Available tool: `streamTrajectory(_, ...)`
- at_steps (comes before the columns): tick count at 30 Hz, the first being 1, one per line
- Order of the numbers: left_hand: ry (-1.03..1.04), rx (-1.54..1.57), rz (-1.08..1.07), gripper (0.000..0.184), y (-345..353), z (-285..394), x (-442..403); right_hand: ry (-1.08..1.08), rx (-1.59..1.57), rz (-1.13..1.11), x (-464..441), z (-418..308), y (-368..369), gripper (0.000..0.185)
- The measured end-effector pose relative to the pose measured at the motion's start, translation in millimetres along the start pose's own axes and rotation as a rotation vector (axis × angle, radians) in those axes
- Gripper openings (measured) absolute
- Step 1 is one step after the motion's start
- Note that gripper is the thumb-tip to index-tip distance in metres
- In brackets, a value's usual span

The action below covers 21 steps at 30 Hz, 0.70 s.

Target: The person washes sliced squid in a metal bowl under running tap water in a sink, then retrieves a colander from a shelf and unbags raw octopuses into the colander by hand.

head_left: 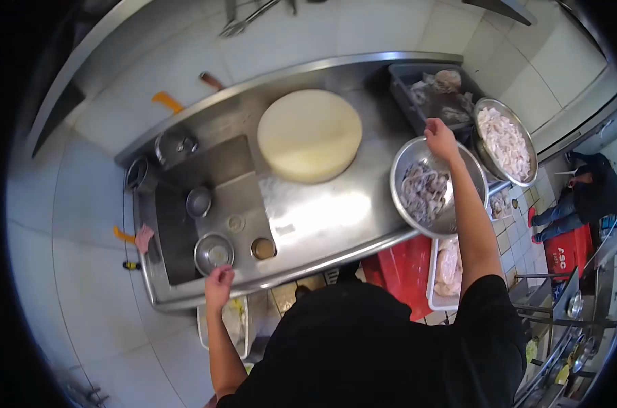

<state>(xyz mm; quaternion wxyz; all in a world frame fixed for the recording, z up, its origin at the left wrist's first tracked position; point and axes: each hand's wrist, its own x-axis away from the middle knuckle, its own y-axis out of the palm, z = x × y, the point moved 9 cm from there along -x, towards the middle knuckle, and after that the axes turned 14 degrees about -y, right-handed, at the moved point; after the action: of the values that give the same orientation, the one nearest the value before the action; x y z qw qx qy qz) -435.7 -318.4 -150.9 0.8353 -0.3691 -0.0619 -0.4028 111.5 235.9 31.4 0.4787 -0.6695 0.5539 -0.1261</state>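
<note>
My left hand [218, 285] is at the near rim of a small metal bowl [201, 257] in the sink, fingers pinched on its edge. Something pale lies in that bowl. At the far rim of a large metal mixing bowl [403, 163] on the right of the counter, my right hand [442, 139] has its fingers closed on the edge. Greyish seafood pieces [424, 192], seemingly squid or octopus, fill part of this bowl. Another small metal bowl [199, 202] stands farther back in the sink [220, 170].
A thick round cutting board [310, 136] lies on the steel counter [322, 217]. At right are a grey tub [407, 88] and a bowl of pale strips [504, 144]. Below stand a red crate [400, 272] and a white meat tray [448, 268]. Another person [597, 187] is far right.
</note>
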Motion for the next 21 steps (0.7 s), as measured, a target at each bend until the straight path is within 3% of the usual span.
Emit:
streamTrajectory(6,-0.011,-0.211,-0.098,0.023,60.8,57.7,-11.4,0.148,0.131,-0.015,-99.7,165.1,24.9,0.044)
streamTrajectory(10,-0.071,-0.328,-0.106,0.022,69.9,92.8,9.1,0.096,0.161,-0.004,-158.3,227.3,73.2,0.054)
streamTrajectory(11,-0.099,-0.349,-0.072,0.023,66.1,98.2,15.9,0.096,0.198,-0.055,-170.0,237.7,87.3,0.064)
streamTrajectory(14,-0.232,-0.283,-0.020,0.024,53.2,47.7,31.9,0.246,0.162,-0.156,-197.2,263.1,125.5,0.081)
streamTrajectory(15,-0.257,-0.407,0.027,0.024,47.2,42.7,43.8,0.258,0.177,-0.248,-204.6,280.5,148.6,0.087)
streamTrajectory(16,-0.284,-0.531,0.073,0.024,39.8,38.8,57.9,0.297,0.240,-0.251,-209.1,295.7,163.6,0.085)
streamTrajectory(19,-0.355,-0.464,0.117,0.030,20.6,-0.4,95.0,0.399,0.298,-0.261,-214.1,307.5,179.0,0.079)
streamTrajectory(21,-0.531,-0.314,0.106,0.027,9.3,-46.7,113.6,0.398,0.294,-0.210,-211.6,311.2,179.1,0.075)
